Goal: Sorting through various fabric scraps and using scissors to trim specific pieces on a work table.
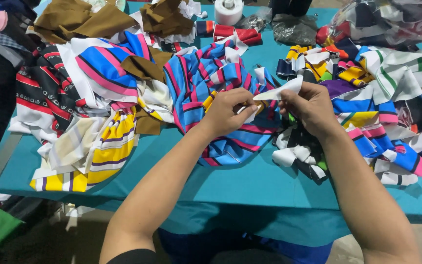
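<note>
1. The teal cloth-covered table (250,183) carries striped fabric heaps left, right and far.
2. The small white fabric strip (280,91) is held above the middle blue-pink striped pile (211,78).
3. Left hand (228,110) and right hand (308,105) each pinch one end; keeping the strip taut should ease handling.

Packaging only, no signs or screens seen. One clear plastic bag (391,19) at the table's far right corner, crumpled, stuffed with mixed fabric pieces in red, white and dark blue. A second crinkled, greyish see-through bag (294,27) lies just left of it, dark contents, too indistinct to identify. No labels can be made out on either one.
</note>
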